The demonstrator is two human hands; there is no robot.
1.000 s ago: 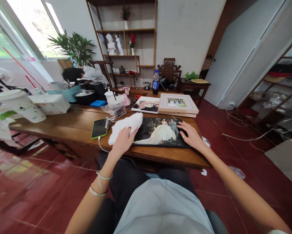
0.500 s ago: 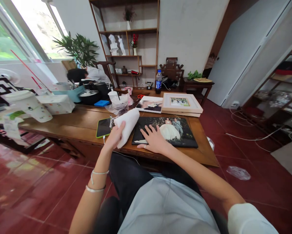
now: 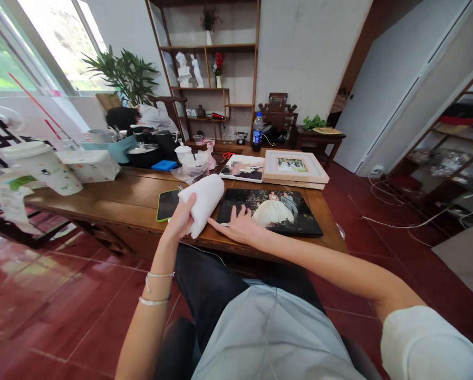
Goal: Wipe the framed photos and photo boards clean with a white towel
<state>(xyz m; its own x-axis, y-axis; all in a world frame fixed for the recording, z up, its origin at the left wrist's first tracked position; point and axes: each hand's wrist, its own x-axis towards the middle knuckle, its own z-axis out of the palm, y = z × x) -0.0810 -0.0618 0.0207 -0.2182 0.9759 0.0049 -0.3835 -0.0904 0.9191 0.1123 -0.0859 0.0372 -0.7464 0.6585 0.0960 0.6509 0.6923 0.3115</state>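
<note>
My left hand (image 3: pixel 184 215) is closed around the near left side of a thick, soft-looking white roll (image 3: pixel 205 203); whether it is cloth or paper I cannot tell. To the right of the roll, a dark photo panel (image 3: pixel 305 224) lies flat on the wooden table (image 3: pixel 102 192), printed with a couple in wedding clothes. My right hand (image 3: pixel 242 226) is over the panel's near left part, fingers apart, with one finger stretched toward the roll's lower end. Partly behind the roll and my left hand lies a phone (image 3: pixel 167 205) with a green edge.
Beyond the panel sit stacked white picture frames (image 3: pixel 317 171), another photo print (image 3: pixel 242 168), red scissors (image 3: pixel 227 155) and a cola bottle (image 3: pixel 257 132). A paper cup (image 3: pixel 44 166) and a tissue pack (image 3: pixel 89 164) stand at left. Across the table a person (image 3: pixel 155 117) leans down.
My right hand has slid left and turned, from lying flat on the photo panel to its left edge near the roll. My left hand and the roll have shifted slightly left.
</note>
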